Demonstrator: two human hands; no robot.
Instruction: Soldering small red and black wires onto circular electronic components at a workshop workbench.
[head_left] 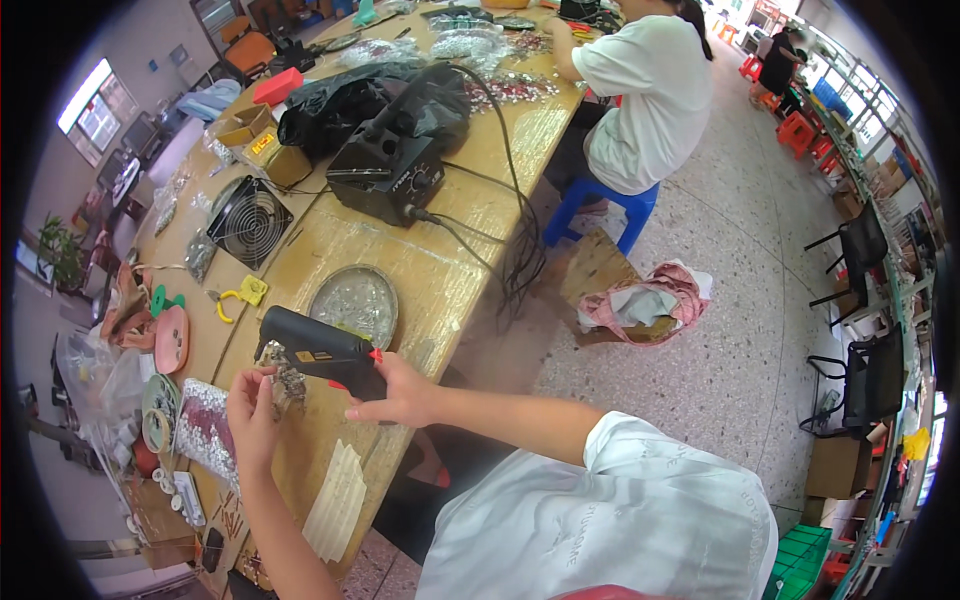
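My right hand [405, 392] is wrapped around the handle of a black pistol-shaped glue gun [318, 345] with red parts near the grip. Its narrow tip points left and down, close to the fingers of my left hand [252, 415]. Those fingers are pinched together just below the tip; whatever is between them is too small to make out. Behind the gun, a small pile of shiny pieces [290, 385] lies on the wooden table [415, 295]. Farther back sits a round grey metal dish [355, 305], partly covered by the gun.
A black control box [385, 175] with trailing cables and a black fan [250, 222] stand beyond the dish. Yellow-handled pliers [228, 303], a bag of small silvery pieces [207, 425] and pale strips [335, 500] lie around my hands. Another person [645, 95] sits farther along the table.
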